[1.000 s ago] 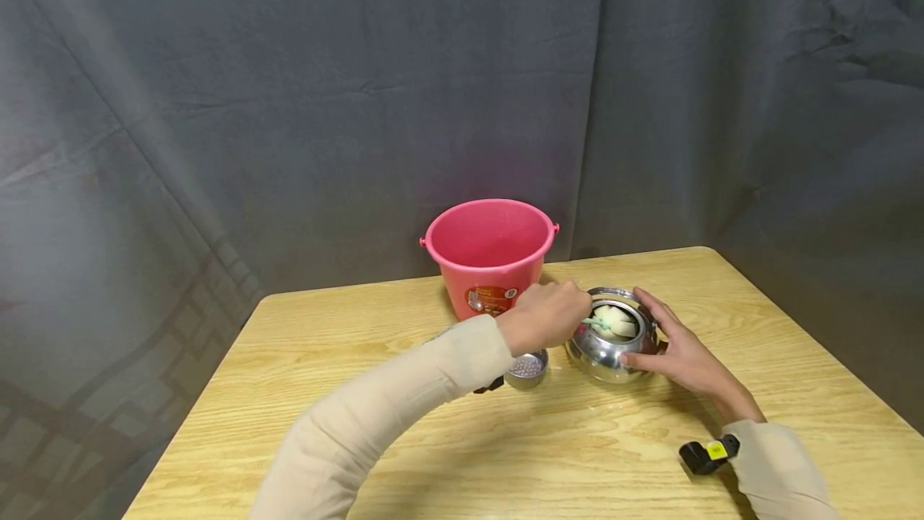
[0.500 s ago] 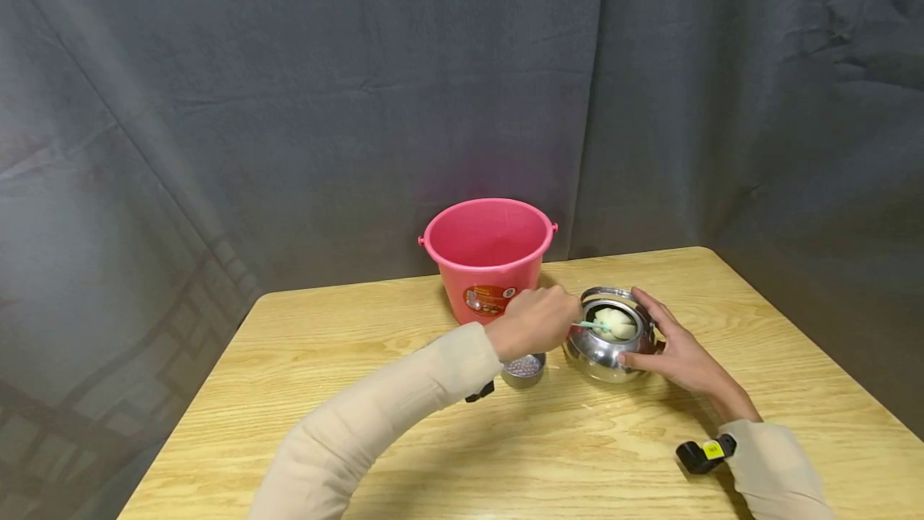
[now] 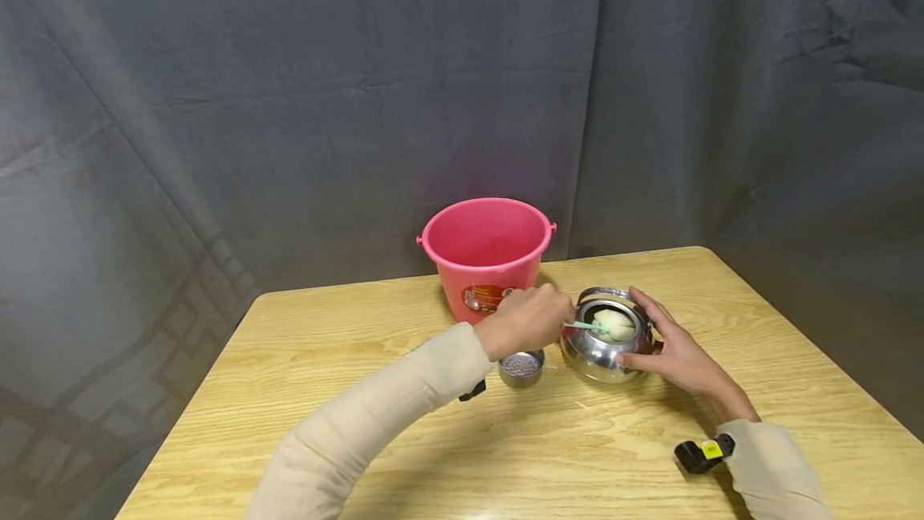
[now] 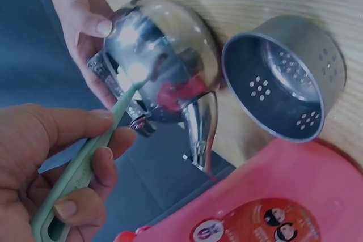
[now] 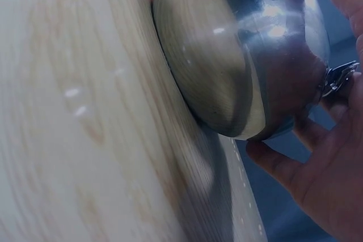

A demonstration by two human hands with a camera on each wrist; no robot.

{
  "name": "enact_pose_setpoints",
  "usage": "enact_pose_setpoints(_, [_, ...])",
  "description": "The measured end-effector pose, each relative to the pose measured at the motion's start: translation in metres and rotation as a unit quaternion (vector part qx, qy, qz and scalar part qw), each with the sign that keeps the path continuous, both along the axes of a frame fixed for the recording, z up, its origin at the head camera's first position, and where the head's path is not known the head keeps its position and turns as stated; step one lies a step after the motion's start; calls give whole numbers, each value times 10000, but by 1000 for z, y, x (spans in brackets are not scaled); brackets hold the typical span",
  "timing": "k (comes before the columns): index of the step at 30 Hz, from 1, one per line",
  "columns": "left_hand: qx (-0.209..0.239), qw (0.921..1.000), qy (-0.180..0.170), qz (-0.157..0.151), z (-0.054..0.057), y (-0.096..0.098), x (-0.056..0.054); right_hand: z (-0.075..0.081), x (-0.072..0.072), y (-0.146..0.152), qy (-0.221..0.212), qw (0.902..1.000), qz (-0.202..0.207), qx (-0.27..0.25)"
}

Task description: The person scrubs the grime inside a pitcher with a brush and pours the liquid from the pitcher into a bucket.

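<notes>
A round stainless steel teapot (image 3: 595, 358) stands on the table with its lid off and its spout showing in the left wrist view. My left hand (image 3: 528, 318) grips the pale green handle (image 4: 85, 165) of a sponge brush. The brush's whitish sponge head (image 3: 613, 324) sits in the teapot's round mouth. From the other side, my right hand (image 3: 682, 355) holds the teapot's body, thumb at the near side and fingers at the far side. The right wrist view shows that hand (image 5: 334, 168) spread round the shiny wall. The inside of the teapot is mostly hidden by the sponge.
A perforated metal strainer cup (image 3: 521, 370) stands just left of the teapot, partly behind the left wrist. Behind the left hand is a pink bucket (image 3: 491, 270) with an orange label. The wooden table (image 3: 577, 456) ends at a grey curtain (image 3: 346, 119).
My left hand has drawn slightly left, and more of the green handle shows outside the teapot's mouth. The right hand keeps its hold on the teapot, which has barely moved.
</notes>
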State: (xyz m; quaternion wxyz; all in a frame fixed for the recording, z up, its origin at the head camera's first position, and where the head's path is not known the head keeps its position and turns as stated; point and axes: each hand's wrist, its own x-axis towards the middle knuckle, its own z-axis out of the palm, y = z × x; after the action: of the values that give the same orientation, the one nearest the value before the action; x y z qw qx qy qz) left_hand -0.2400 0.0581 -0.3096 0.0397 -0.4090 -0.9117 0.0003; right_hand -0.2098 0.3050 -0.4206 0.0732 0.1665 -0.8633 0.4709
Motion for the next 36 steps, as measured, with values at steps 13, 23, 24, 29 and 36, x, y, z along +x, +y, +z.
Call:
enact_pose_setpoints(13, [53, 9998, -174, -3, 18, -1, 1, -2, 1, 2, 13, 10000, 41, -30])
enact_pose_setpoints(23, [-99, 9998, 157, -24, 24, -5, 11, -2, 1, 3, 72, 10000, 30, 2])
enact_pose_setpoints(24, [-118, 9997, 215, -21, 25, -5, 12, -2, 1, 3, 79, 10000, 32, 7])
enact_pose_setpoints(29, [-191, 9991, 380, -25, 27, -7, 16, -1, 1, 3, 95, 9999, 36, 16])
enact_pose_setpoints(36, [-247, 9980, 583, -73, 28, -10, 21, -2, 0, 2, 47, 10000, 14, 21])
